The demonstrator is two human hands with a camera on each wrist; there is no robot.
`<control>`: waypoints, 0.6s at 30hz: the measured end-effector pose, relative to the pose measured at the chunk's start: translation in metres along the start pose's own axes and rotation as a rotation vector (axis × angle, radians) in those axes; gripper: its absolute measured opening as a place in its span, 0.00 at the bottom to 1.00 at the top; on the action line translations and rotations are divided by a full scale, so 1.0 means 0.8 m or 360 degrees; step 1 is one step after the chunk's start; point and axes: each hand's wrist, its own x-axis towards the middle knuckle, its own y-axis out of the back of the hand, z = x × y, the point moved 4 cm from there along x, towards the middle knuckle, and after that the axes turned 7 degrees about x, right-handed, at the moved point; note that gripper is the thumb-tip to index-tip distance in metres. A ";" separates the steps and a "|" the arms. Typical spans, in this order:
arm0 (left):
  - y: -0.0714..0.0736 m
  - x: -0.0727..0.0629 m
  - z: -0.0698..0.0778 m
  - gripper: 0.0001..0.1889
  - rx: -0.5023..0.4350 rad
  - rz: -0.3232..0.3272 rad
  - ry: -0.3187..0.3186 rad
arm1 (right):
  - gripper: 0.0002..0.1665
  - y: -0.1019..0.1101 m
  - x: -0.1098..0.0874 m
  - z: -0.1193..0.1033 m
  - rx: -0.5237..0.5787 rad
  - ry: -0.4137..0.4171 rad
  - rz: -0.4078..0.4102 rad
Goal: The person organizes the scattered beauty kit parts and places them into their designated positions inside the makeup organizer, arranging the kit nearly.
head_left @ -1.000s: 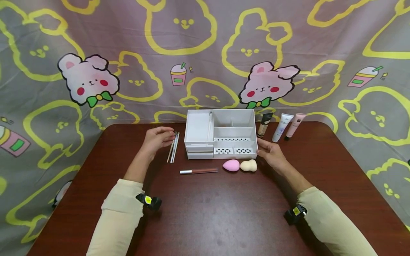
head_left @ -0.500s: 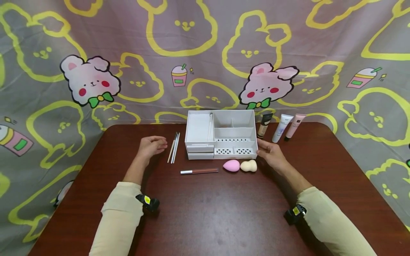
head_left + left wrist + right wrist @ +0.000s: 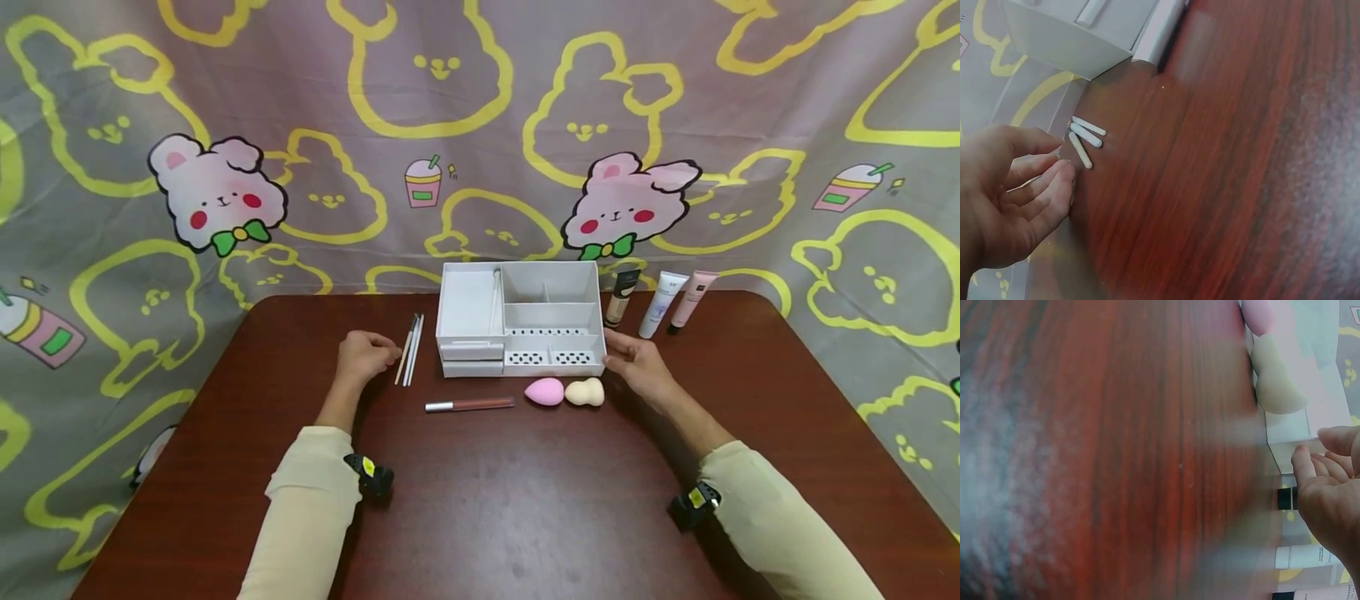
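Observation:
Several thin makeup brushes [image 3: 409,350] lie side by side on the table, left of a white makeup organizer [image 3: 469,302]. My left hand [image 3: 365,356] is at their left edge, fingers loosely bent. In the left wrist view, its fingertips come right up to the pale handle of the nearest brush [image 3: 1080,150], with nothing between thumb and fingers. One white brush [image 3: 495,300] stands inside the organizer's left section. My right hand [image 3: 639,367] rests its relaxed fingers against the organizer's right side, also seen in the right wrist view.
A lip gloss tube [image 3: 470,405] with a silver cap lies before the organizer, beside a pink sponge [image 3: 544,392] and a cream sponge [image 3: 584,392]. Behind my right hand stand a black tube [image 3: 621,298], a white tube [image 3: 663,305] and a pink tube [image 3: 693,302]. A patterned curtain [image 3: 480,125] hangs behind.
My left hand draws back left from the upper ends of the brushes, then comes right again, lower along them. The right hand stays at the organizer. The head view tilts up slightly.

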 end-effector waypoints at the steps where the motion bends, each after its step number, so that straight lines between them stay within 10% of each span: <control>1: 0.000 0.000 0.000 0.14 0.0060 0.0014 -0.0019 | 0.34 0.000 0.000 0.000 0.0006 0.0006 -0.0004; 18: -0.008 0.004 0.007 0.10 0.0408 0.0070 -0.0087 | 0.34 -0.001 0.000 0.000 0.0047 0.0012 -0.0009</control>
